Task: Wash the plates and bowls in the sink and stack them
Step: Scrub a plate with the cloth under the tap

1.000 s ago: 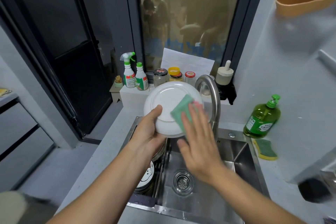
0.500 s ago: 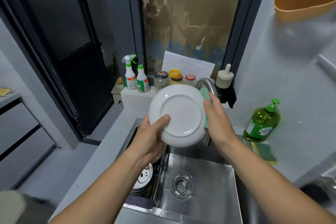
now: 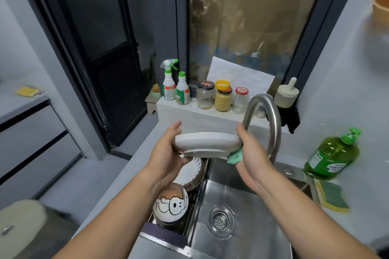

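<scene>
A white plate (image 3: 207, 143) is held level above the steel sink (image 3: 237, 206), seen edge-on with its underside toward me. My left hand (image 3: 168, 153) grips its left rim, thumb on top. My right hand (image 3: 250, 151) holds the right rim and pinches a green cloth (image 3: 234, 156) against the plate's edge. Below the plate, in the rack at the sink's left, lie a stack of plates (image 3: 192, 171) and a stack of bowls (image 3: 170, 206) with a cartoon dog print.
The curved tap (image 3: 271, 118) rises just right of my right hand. Green soap bottle (image 3: 331, 155) and a yellow-green sponge (image 3: 332, 196) sit on the right counter. Spray bottles (image 3: 175, 88) and jars (image 3: 222, 96) line the ledge behind.
The plate has tipped from facing me upright to lying nearly flat. My right hand with the cloth has slid from the plate's face to its right rim.
</scene>
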`<state>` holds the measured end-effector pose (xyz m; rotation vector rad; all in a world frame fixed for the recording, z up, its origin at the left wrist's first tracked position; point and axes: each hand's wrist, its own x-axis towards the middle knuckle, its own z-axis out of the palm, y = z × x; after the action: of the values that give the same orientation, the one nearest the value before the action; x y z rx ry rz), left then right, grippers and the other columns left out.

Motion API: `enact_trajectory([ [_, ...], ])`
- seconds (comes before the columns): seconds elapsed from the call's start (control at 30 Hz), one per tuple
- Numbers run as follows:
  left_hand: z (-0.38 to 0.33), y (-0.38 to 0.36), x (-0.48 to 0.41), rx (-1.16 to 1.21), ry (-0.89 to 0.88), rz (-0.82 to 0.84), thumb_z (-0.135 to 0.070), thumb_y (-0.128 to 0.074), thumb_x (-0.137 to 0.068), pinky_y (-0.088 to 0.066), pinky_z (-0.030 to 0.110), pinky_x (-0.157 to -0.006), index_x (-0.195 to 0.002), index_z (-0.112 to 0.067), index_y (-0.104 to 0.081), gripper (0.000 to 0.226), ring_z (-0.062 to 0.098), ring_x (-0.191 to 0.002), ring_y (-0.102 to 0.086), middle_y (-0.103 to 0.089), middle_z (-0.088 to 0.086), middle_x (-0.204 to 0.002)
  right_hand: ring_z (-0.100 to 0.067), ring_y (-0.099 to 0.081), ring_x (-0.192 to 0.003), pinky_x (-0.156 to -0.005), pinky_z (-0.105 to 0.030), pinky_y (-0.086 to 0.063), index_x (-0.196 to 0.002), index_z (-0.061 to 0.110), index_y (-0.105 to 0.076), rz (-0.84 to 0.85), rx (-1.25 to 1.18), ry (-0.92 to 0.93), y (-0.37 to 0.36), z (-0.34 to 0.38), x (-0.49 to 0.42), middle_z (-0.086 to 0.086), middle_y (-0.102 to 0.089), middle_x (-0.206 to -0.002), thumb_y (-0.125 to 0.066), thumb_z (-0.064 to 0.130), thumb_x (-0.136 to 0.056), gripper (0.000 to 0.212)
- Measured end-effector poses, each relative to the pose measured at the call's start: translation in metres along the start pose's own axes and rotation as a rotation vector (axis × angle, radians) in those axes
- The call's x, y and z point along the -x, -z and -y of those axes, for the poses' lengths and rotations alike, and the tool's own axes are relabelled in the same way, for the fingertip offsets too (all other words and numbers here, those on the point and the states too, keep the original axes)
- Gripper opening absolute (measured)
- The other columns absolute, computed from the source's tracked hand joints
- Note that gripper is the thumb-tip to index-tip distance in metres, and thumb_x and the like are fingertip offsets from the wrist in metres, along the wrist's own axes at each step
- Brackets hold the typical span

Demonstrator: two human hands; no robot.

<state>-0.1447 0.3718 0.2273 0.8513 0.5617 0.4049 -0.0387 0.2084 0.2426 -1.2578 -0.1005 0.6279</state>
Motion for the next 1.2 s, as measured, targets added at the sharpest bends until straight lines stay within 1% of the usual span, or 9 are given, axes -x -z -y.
enact_trajectory([
  [0.13,-0.002,0.035,-0.03,-0.033,0.1,0.063,-0.016,-0.072,-0.066,-0.037,0.055,-0.118,-0.136,0.016,-0.046,0.082,0.046,-0.132,-0.053,-0.055,0.034,-0.14,-0.022,-0.057,-0.089,-0.078,-0.034,-0.043,-0.103,0.011,-0.059,-0.083,0.124,-0.001,-0.02,-0.03,-0.022,-0.014,-0.064,-0.106,-0.048,0.027,-0.105,0.02],
  [0.2,0.0,0.052,-0.054,-0.107,0.125,0.064,-0.019,-0.059,-0.085,-0.034,0.056,-0.12,-0.139,0.015,-0.05,0.064,0.044,-0.135,-0.052,-0.058,0.033,-0.138,-0.019,-0.06,-0.08,-0.066,-0.029,-0.048,-0.099,0.014,-0.06,-0.133,0.229,0.02,-0.028,-0.047,-0.038,-0.014,-0.068,-0.104,-0.046,0.025,-0.106,0.019],
  [0.4,-0.004,0.085,-0.134,-0.328,0.121,0.084,-0.056,-0.065,-0.081,-0.05,0.047,-0.102,-0.125,-0.012,-0.065,0.063,0.03,-0.113,-0.069,-0.072,0.014,-0.124,-0.021,-0.061,-0.113,-0.09,-0.027,-0.048,-0.122,0.018,-0.06,-0.258,0.541,0.128,-0.049,-0.095,-0.106,0.001,-0.064,-0.115,-0.052,0.033,-0.102,0.026],
  [0.5,-0.003,0.109,-0.182,-0.364,0.086,0.001,-0.055,-0.055,-0.097,-0.053,0.048,-0.103,-0.131,-0.022,-0.057,0.047,0.025,-0.115,-0.068,-0.069,0.006,-0.127,-0.019,-0.056,-0.12,-0.104,-0.04,-0.045,-0.127,0.035,-0.055,-0.193,0.591,-0.023,-0.069,-0.111,-0.15,0.004,-0.059,-0.128,-0.045,0.049,-0.102,0.031],
  [0.73,0.005,0.16,-0.268,-0.526,0.0,-0.211,-0.065,-0.041,-0.1,-0.05,0.048,-0.101,-0.114,-0.024,-0.045,0.043,0.023,-0.108,-0.062,-0.06,0.006,-0.116,-0.028,-0.066,-0.111,-0.101,-0.054,-0.051,-0.115,0.035,-0.063,-0.127,0.421,-0.184,-0.11,-0.141,-0.251,-0.006,-0.068,-0.121,-0.068,0.059,-0.071,0.051],
  [0.87,0.004,0.179,-0.301,-0.563,0.005,-0.239,-0.05,-0.027,-0.109,-0.034,0.028,-0.097,-0.119,-0.025,-0.041,0.03,0.009,-0.104,-0.053,-0.053,-0.01,-0.114,-0.031,-0.064,-0.105,-0.097,-0.048,-0.051,-0.114,0.021,-0.067,-0.112,0.363,-0.22,-0.125,-0.17,-0.291,-0.012,-0.069,-0.119,-0.062,0.065,-0.055,0.074],
  [0.93,0.004,0.191,-0.318,-0.58,0.006,-0.237,-0.059,-0.029,-0.104,-0.039,0.032,-0.105,-0.119,-0.019,-0.051,0.048,0.014,-0.116,-0.054,-0.057,-0.005,-0.126,-0.03,-0.059,-0.095,-0.085,-0.041,-0.046,-0.114,0.019,-0.067,-0.095,0.388,-0.23,-0.133,-0.183,-0.304,-0.018,-0.067,-0.118,-0.058,0.066,-0.058,0.074],
  [1.07,0.013,0.214,-0.342,-0.55,0.061,-0.248,-0.063,-0.031,-0.092,-0.05,0.046,-0.106,-0.127,-0.013,-0.061,0.069,0.023,-0.117,-0.063,-0.066,0.013,-0.128,-0.027,-0.058,-0.097,-0.091,-0.042,-0.047,-0.127,0.017,-0.06,-0.094,0.409,-0.242,-0.147,-0.194,-0.319,-0.012,-0.063,-0.11,-0.058,0.065,-0.06,0.082],
  [1.2,0.009,0.22,-0.358,-0.528,0.084,-0.224,-0.044,-0.032,-0.104,-0.057,0.021,-0.073,-0.123,-0.005,-0.061,0.052,0.021,-0.103,-0.065,-0.068,0.013,-0.121,-0.027,-0.058,-0.1,-0.085,-0.037,-0.045,-0.123,0.019,-0.061,-0.096,0.406,-0.231,-0.151,-0.201,-0.332,-0.016,-0.062,-0.121,-0.056,0.053,-0.079,0.056],
])
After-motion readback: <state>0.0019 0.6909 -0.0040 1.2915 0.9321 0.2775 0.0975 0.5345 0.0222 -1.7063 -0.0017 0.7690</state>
